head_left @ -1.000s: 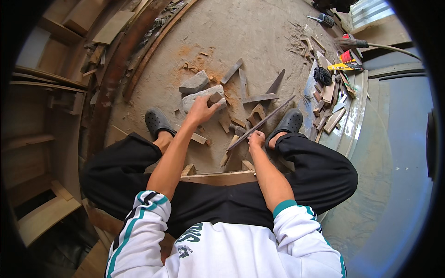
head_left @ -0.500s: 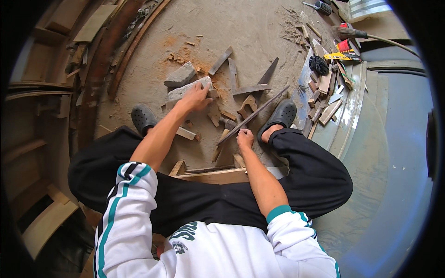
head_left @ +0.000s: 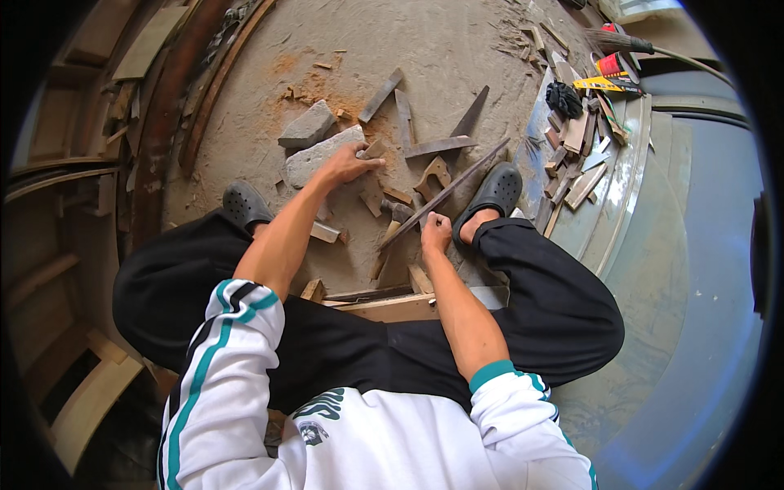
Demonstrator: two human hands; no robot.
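Observation:
My left hand (head_left: 346, 164) reaches forward with its fingers closed around a small wood block (head_left: 374, 149). Just behind it lies a pale stone block (head_left: 314, 157), with a second grey stone (head_left: 307, 124) beyond. My right hand (head_left: 436, 232) is curled shut beside a long thin dark strip (head_left: 453, 189) slanting across the floor; what its fingers hold is hidden. Under the strip is a hammer (head_left: 398, 212). A handsaw (head_left: 433, 177) points away from me, and a metal-and-wood square (head_left: 441, 146) lies across its blade.
Across my lap side lies a wooden frame piece (head_left: 384, 309). Offcuts (head_left: 584, 184), a black glove (head_left: 563, 99) and a yellow tool (head_left: 604, 84) are heaped at the right, beside a broom (head_left: 621, 41). Wooden shelving (head_left: 61, 269) stands at the left. A loose wood piece (head_left: 380, 96) lies ahead.
My left hand has shifted from the pale stone onto the small wood block and grasped it. My right hand has moved slightly away from the strip. The view has tilted a little.

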